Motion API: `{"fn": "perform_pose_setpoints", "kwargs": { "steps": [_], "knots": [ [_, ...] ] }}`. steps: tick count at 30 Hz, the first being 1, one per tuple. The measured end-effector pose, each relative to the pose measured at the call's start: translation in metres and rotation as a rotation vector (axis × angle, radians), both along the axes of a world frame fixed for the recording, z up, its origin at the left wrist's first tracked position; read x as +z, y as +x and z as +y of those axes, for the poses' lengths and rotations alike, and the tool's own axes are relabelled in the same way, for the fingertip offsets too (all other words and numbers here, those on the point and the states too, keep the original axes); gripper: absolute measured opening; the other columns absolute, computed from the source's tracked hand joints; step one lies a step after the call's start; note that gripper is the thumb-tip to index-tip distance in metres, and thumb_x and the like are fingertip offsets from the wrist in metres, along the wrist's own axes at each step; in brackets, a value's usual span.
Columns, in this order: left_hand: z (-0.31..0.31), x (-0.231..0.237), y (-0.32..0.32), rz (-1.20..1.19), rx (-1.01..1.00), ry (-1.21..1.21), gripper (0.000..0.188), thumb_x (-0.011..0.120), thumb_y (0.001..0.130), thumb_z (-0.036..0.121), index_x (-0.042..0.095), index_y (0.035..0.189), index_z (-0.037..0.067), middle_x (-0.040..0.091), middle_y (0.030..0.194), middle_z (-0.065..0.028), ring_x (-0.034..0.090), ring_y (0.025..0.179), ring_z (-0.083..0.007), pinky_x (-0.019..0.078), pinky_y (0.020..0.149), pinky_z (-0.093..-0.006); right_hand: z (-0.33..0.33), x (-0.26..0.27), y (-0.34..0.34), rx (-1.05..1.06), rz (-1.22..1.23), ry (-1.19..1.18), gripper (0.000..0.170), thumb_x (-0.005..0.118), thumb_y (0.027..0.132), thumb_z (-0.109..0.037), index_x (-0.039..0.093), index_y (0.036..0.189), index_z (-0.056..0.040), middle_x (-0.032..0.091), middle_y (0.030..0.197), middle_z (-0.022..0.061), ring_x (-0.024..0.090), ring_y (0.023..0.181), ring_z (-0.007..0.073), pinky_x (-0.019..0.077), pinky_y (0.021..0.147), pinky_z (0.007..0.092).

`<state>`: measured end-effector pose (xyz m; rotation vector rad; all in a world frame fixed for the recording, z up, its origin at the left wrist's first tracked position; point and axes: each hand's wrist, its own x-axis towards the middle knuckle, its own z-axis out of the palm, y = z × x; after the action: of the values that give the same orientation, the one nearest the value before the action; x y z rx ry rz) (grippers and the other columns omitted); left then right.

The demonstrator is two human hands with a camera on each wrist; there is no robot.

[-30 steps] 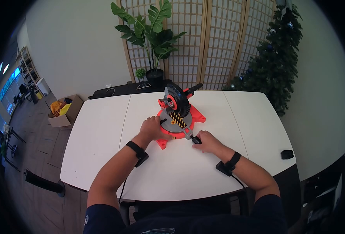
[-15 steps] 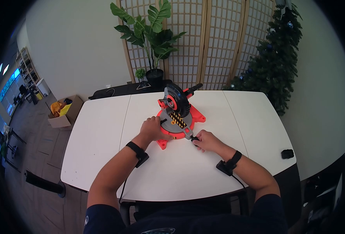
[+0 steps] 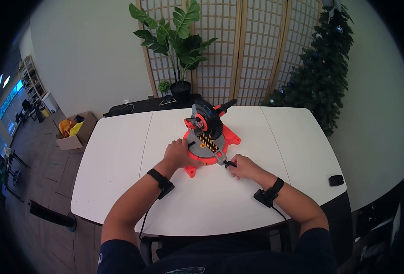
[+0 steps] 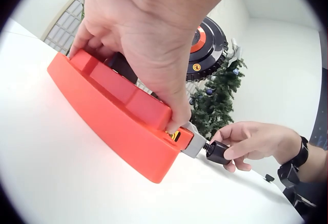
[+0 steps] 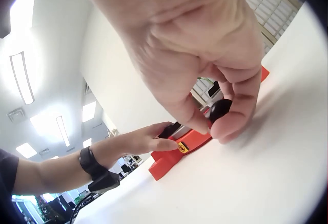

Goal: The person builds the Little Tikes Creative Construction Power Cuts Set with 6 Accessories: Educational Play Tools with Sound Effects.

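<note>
A toy miter saw (image 3: pixel 204 145) with an orange base, a grey round turntable and a black blade head stands on the white table. My left hand (image 3: pixel 177 153) grips the left side of its base, thumb by the front rim; in the left wrist view the hand (image 4: pixel 148 45) spans the orange base (image 4: pixel 118 116). With thumb and fingers my right hand (image 3: pixel 245 166) pinches the black knob (image 3: pixel 230 164) at the end of the turntable's front arm. A threaded rod (image 4: pixel 208 146) shows between that knob and the grey arm. In the right wrist view, fingers partly hide the knob (image 5: pixel 220 110).
A small black object (image 3: pixel 336 181) lies near the table's right edge. Behind the white table (image 3: pixel 119 150) are a potted plant (image 3: pixel 181 89), a folding screen (image 3: pixel 256 55) and a decorated tree (image 3: pixel 320 77). A cardboard box (image 3: pixel 77 140) sits on the floor at left.
The fingers of my right hand have shifted their hold around the knob. The saw's base has slid very slightly toward me. My left hand keeps its grip on the base.
</note>
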<state>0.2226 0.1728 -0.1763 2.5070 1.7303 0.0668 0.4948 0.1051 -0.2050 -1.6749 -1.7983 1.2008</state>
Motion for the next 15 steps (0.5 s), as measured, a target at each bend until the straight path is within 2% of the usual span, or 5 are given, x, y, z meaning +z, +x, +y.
{"fn": "perform_pose_setpoints", "kwargs": {
  "steps": [4,8,11,13,15],
  "knots": [
    [-0.008,0.006,0.002,0.017,0.015,-0.031,0.110,0.077,0.055,0.074,0.053,0.124,-0.008,0.060,0.118,-0.0206,0.060,0.112,-0.0336,0.0493,0.094,-0.0372,-0.013,0.019,-0.004,0.108,-0.188,0.100,0.037,0.074,0.086,-0.013,0.052,0.107,0.0080,0.067,0.087,0.0146,0.065,0.056,0.0158,0.0523,0.050,0.0282],
    [-0.016,0.007,0.002,-0.001,0.020,-0.070,0.112,0.078,0.055,0.072,0.052,0.126,-0.010,0.060,0.120,-0.0219,0.059,0.114,-0.0357,0.0490,0.096,-0.0387,-0.012,0.012,0.001,0.110,-0.117,0.004,0.037,0.075,0.086,-0.013,0.053,0.108,0.0075,0.067,0.095,0.0163,0.066,0.058,0.0158,0.0523,0.050,0.0278],
    [-0.019,0.000,0.001,0.012,-0.005,0.017,0.105,0.076,0.057,0.074,0.055,0.119,-0.009,0.061,0.111,-0.0188,0.062,0.106,-0.0312,0.0510,0.087,-0.0365,-0.018,0.000,0.002,-0.033,0.018,0.065,0.032,0.074,0.085,-0.016,0.057,0.099,0.0070,0.067,0.077,0.0129,0.064,0.054,0.0169,0.0517,0.053,0.0311],
    [-0.022,0.002,0.002,0.023,-0.003,0.007,0.105,0.075,0.057,0.074,0.056,0.118,-0.009,0.061,0.110,-0.0185,0.062,0.105,-0.0310,0.0512,0.086,-0.0366,-0.019,0.000,0.001,-0.017,-0.012,0.002,0.039,0.077,0.085,-0.016,0.056,0.108,0.0069,0.067,0.095,0.0152,0.068,0.066,0.0155,0.0536,0.051,0.0283],
    [-0.025,0.003,0.002,0.033,-0.002,-0.003,0.104,0.075,0.058,0.074,0.056,0.118,-0.009,0.061,0.109,-0.0183,0.062,0.103,-0.0308,0.0515,0.085,-0.0367,-0.025,0.008,0.000,0.031,-0.142,0.097,0.039,0.077,0.085,-0.017,0.056,0.108,0.0068,0.067,0.095,0.0149,0.068,0.066,0.0157,0.0543,0.051,0.0284]
  ]
}}
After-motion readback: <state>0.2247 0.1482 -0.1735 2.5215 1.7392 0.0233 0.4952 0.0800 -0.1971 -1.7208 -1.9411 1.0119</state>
